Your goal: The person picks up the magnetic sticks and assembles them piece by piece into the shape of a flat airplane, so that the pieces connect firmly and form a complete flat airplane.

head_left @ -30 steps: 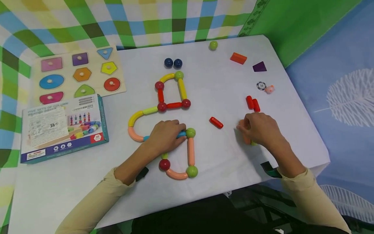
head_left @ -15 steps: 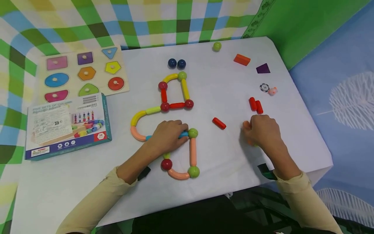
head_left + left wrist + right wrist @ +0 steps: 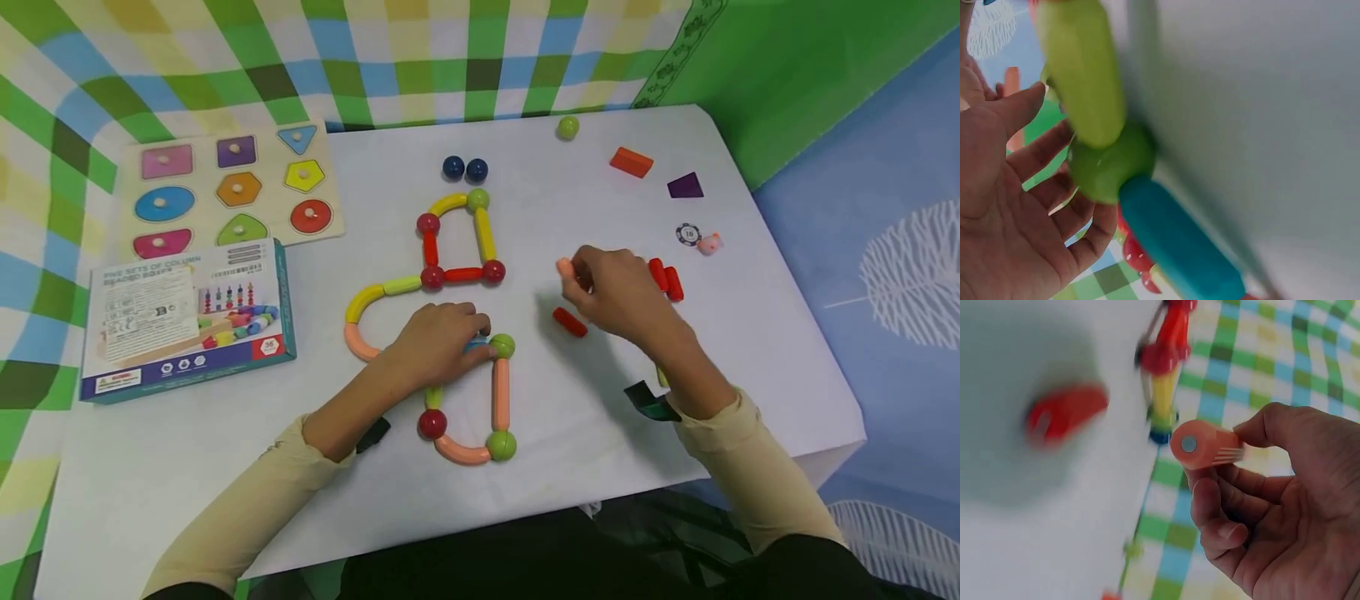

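Magnetic sticks and balls form a joined figure on the white table. Over its middle, my left hand (image 3: 438, 342) holds a blue stick (image 3: 476, 342) between thumb and fingers, beside a green ball (image 3: 502, 346). In the left wrist view, its fingers lie behind another green ball (image 3: 1113, 162), which joins a lime stick (image 3: 1082, 69) and a blue stick (image 3: 1179, 237). My right hand (image 3: 622, 292) pinches a peach magnetic stick (image 3: 1207, 447), its metal end showing, above the table. Below that hand lies a loose red stick (image 3: 570, 322).
Two more red sticks (image 3: 667, 279) and a lime stick (image 3: 662, 377) lie at the right. Dark blue balls (image 3: 465, 169) sit at the back. A shape puzzle board (image 3: 255, 200) and a box (image 3: 187, 321) lie left. An orange block (image 3: 632, 162) is back right.
My right hand has lifted the peach stick from the right of the table and carried it leftward, above the loose red stick. My left hand stays at the figure.
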Demonstrator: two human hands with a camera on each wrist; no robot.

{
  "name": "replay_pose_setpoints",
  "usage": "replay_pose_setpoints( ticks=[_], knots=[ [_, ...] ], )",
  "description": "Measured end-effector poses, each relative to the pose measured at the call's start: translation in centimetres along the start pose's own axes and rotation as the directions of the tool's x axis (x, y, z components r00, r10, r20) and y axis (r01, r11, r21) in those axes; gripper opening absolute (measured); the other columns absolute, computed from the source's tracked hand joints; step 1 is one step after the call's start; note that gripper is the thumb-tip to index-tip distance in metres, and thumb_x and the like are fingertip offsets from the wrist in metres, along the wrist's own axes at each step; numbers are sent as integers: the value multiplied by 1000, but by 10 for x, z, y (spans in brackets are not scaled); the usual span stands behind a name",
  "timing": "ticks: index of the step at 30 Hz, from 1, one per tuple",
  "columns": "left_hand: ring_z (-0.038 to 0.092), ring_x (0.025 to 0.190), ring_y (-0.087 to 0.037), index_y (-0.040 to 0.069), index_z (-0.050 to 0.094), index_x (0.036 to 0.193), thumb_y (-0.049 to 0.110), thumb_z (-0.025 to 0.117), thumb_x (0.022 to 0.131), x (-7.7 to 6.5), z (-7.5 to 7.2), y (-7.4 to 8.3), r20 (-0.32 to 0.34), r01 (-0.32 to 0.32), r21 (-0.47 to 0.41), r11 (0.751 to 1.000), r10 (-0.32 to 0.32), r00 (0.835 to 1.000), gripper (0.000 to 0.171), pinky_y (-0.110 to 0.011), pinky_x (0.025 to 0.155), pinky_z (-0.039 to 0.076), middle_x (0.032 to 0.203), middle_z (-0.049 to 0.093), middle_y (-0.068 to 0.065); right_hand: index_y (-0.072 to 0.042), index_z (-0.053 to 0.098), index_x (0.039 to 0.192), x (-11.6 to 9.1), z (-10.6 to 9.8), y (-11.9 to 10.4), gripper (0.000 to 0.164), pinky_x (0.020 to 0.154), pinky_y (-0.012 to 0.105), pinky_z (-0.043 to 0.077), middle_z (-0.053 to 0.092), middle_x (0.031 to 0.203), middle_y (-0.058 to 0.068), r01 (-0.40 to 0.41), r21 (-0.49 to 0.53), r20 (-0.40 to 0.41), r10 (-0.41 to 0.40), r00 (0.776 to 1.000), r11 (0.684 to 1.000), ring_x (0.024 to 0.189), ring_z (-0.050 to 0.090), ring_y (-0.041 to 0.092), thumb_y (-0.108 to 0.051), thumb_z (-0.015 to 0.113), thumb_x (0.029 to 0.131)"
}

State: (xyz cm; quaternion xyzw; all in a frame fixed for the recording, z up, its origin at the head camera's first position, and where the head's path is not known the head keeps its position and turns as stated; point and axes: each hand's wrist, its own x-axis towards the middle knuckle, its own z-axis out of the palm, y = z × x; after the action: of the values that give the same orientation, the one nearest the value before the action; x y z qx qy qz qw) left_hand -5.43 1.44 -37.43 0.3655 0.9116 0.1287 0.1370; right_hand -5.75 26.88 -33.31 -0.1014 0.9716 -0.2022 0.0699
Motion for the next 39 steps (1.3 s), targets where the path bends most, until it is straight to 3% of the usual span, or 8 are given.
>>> replay_pose_setpoints(
  ticks=[5, 9, 12, 18, 27, 34, 39],
  knots=[
    [50, 97, -21, 17, 63, 116, 41, 68, 86, 18, -15, -6, -109, 70, 46, 997, -64, 992, 40, -34, 82, 48, 109, 56, -4, -5, 64, 103, 26, 29, -26, 25, 55, 30, 48, 62, 74, 1, 2, 78, 145, -14, 989, 997, 61, 56, 17, -27, 61, 90],
    [46, 100, -26, 14, 60, 120, 37, 70, 85, 38, -26, -14, -180, 146, 109, 983, -125, 976, 43, -38, 84, 47, 111, 55, -9, -4, 64, 96, 34, 44, -30, 25, 57, 30, 44, 59, 70, 3, -54, 28, 176, 48, 983, 998, 63, 53, 20, -28, 61, 90],
    [47, 98, -28, 12, 62, 117, 36, 72, 84, 49, -29, -20, -167, 173, 150, 973, -148, 975, 42, -42, 85, 45, 107, 58, -9, -5, 64, 93, 39, 50, -27, 24, 59, 32, 42, 58, 70, 5, -61, 4, 181, 59, 982, 998, 65, 52, 21, -29, 60, 91],
    [49, 91, -27, 12, 65, 112, 31, 71, 84, 61, -29, -31, -102, 190, 188, 964, -173, 980, 35, -43, 85, 43, 99, 63, -8, -6, 64, 92, 51, 58, -25, 26, 60, 31, 42, 58, 71, 4, -2, 24, 193, -3, 981, 1000, 66, 53, 20, -31, 59, 92],
    [52, 87, -28, 10, 64, 116, 28, 68, 87, 59, -37, -35, -85, 189, 187, 964, -176, 981, 34, -43, 85, 44, 98, 63, -9, -8, 65, 102, 58, 53, -26, 27, 64, 33, 43, 61, 79, 2, -32, 27, 192, 26, 981, 999, 74, 53, 21, -33, 60, 92],
    [52, 94, -29, 10, 57, 125, 31, 70, 85, 54, -37, -35, -85, 192, 190, 963, -179, 980, 46, -45, 90, 44, 107, 59, -12, -8, 64, 109, 63, 51, -22, 30, 65, 35, 44, 60, 82, 4, 7, -17, 140, -5, 990, 1000, 75, 52, 22, -32, 58, 93],
    [49, 101, -28, 11, 58, 126, 36, 69, 86, 41, -34, -23, -100, 148, 182, 972, -132, 986, 49, -45, 90, 45, 115, 56, -12, -10, 60, 117, 45, 33, -13, 36, 73, 39, 47, 62, 96, 6, -60, -10, 128, 61, 990, 998, 85, 54, 22, -35, 61, 91]
  ],
)
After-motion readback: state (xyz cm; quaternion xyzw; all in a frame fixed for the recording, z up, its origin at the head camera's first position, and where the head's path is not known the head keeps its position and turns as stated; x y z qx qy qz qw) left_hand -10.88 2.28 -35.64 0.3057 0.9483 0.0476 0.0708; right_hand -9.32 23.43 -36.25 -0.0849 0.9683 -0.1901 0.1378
